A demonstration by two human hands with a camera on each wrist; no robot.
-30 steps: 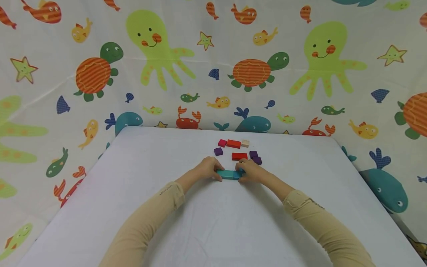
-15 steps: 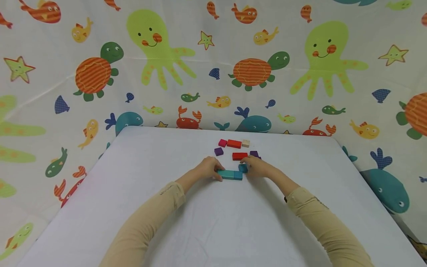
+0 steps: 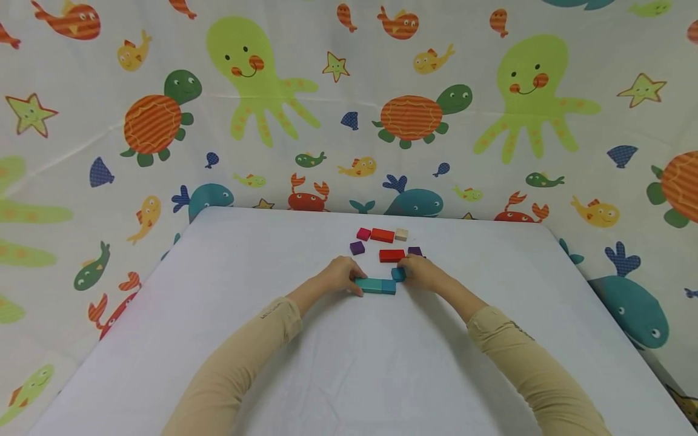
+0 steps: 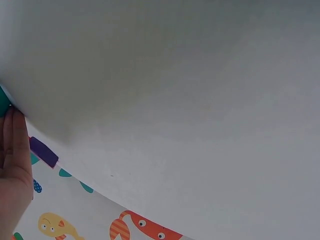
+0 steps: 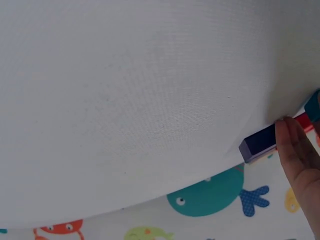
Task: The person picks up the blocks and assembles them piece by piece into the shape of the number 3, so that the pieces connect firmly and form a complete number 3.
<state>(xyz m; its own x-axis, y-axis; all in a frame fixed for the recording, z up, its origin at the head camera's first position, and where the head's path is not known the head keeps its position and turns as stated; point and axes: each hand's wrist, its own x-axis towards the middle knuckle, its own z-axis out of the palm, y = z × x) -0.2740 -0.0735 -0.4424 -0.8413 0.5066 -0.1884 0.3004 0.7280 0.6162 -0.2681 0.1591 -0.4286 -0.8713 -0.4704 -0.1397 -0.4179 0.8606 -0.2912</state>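
In the head view my left hand (image 3: pixel 340 274) holds the left end of a long turquoise block (image 3: pixel 369 285) between thumb and fingers. A blue block (image 3: pixel 388 287) lies against its right end. Just behind that, a second blue block (image 3: pixel 398 275) is at the fingertips of my right hand (image 3: pixel 421 272), which appears to pinch it. The right wrist view shows this block (image 5: pixel 313 106) only in part, at the edge. Purple blocks (image 5: pixel 260 140) lie beyond the right fingers, partly covered by them. Only a corner of the turquoise block (image 4: pixel 3 101) appears in the left wrist view.
Behind the hands lie a red block (image 3: pixel 391 255), a purple block (image 3: pixel 357 247), a pink block (image 3: pixel 363 234), another red block (image 3: pixel 382 235) and a cream block (image 3: pixel 401 234). All rest on a white table (image 3: pixel 349 363) before a sea-animal backdrop (image 3: pixel 327 121).
My right hand has moved slightly back and right, carrying the second blue block off the end of the row. The left hand stays at the turquoise block.
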